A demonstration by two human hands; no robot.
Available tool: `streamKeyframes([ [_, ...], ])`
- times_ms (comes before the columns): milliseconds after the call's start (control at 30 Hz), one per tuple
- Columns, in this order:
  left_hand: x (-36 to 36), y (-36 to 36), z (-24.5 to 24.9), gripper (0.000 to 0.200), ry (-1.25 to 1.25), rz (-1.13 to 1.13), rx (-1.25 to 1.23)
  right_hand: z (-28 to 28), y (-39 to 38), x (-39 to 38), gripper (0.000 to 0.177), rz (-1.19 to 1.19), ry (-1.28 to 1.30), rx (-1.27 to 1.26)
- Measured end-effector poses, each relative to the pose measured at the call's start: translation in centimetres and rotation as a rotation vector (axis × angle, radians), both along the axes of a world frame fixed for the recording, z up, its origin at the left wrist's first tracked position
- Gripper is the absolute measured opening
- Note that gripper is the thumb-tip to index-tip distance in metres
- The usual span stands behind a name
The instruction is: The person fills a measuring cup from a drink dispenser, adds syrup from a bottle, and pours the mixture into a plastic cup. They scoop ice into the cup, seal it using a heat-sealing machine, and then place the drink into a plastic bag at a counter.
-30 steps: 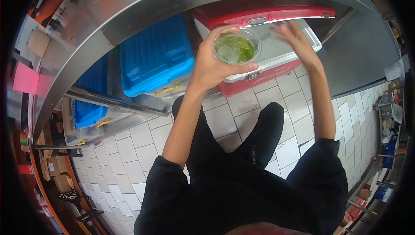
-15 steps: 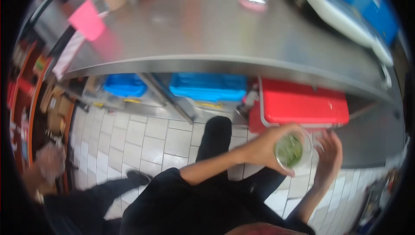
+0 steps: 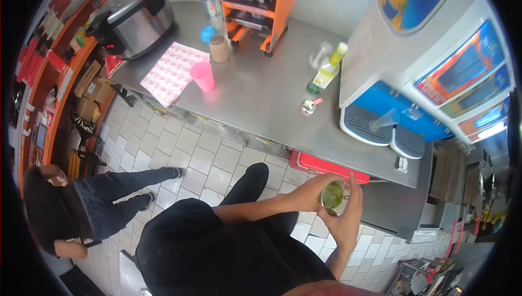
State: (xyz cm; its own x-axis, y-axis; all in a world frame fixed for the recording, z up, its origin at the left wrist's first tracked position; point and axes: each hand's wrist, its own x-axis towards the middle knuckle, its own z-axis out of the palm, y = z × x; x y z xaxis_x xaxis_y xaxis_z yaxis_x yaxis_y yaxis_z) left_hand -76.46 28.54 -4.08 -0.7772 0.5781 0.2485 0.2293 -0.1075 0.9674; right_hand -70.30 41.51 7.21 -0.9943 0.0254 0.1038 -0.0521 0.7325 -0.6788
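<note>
The left hand (image 3: 309,190) wraps its fingers around a clear cup (image 3: 333,197) with green leaves inside and holds it upright in front of the person's body, just off the edge of the steel counter (image 3: 261,100). The right hand (image 3: 346,217) lies against the cup's other side with the palm open and the fingers stretched up, not closed around it. A red cooler (image 3: 326,165) sits under the counter, just beyond the cup. On the counter stand a pink cup (image 3: 203,75) and a bottle (image 3: 326,73). Another person (image 3: 81,203) stands well apart on the tiled floor to the left.
</note>
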Motion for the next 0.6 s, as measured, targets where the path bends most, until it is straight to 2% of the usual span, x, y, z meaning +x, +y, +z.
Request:
streamKeyframes([
  [33, -0.4, -1.3, 1.9, 0.091, -0.003, 0.014, 0.006, 2.1, -0.4, -0.4, 0.102, 0.008, -0.025, -0.01],
  [100, -2.5, -4.6, 4.8, 0.089, 0.269, 0.084, -0.168, 5.6, -0.6, -1.5, 0.101, 0.028, 0.001, -0.008],
  [167, -5.6, -9.6, 4.0, 0.081, 0.015, 0.215, -0.106, 8.7, -1.4, -2.4, 0.101, 0.019, -0.004, 0.026],
  [200, -8.0, -12.8, 4.3, 0.068, 0.137, 0.465, -0.259, 9.9, -1.8, -2.9, 0.101, 0.025, -0.014, 0.036],
  [233, -11.7, -16.3, 2.7, 0.06, 0.135, 0.66, -0.203, 10.9, -2.3, -3.4, 0.1, 0.021, 0.01, 0.066],
  [267, -15.3, -20.0, 3.7, 0.052, 0.197, 0.868, -0.192, 11.4, -3.1, -3.9, 0.1, 0.014, 0.03, 0.091],
  [333, -23.2, -26.8, 5.5, 0.048, 0.197, 1.144, -0.201, 11.7, -4.7, -5.0, 0.099, 0.003, 0.01, 0.105],
  [367, -27.5, -30.8, 3.9, 0.061, 0.286, 1.161, -0.394, 11.7, -5.9, -5.8, 0.098, -0.013, 0.018, 0.116],
  [433, -33.1, -34.8, 3.2, 0.077, 0.241, 1.164, -0.951, 11.5, -8.5, -6.8, 0.099, -0.04, -0.014, 0.126],
  [467, -35.0, -36.0, 1.5, 0.077, 0.238, 1.15, -0.952, 11.1, -9.9, -7.5, 0.1, -0.053, -0.042, 0.107],
  [533, -38.4, -38.7, -1.8, 0.083, 0.122, 0.817, -0.97, 10.3, -13.0, -9.6, 0.102, -0.064, -0.069, 0.088],
  [600, -39.1, -39.4, -2.4, 0.08, 0.105, 0.709, -1.038, 9.8, -16.1, -10.7, 0.104, -0.069, -0.077, 0.076],
])
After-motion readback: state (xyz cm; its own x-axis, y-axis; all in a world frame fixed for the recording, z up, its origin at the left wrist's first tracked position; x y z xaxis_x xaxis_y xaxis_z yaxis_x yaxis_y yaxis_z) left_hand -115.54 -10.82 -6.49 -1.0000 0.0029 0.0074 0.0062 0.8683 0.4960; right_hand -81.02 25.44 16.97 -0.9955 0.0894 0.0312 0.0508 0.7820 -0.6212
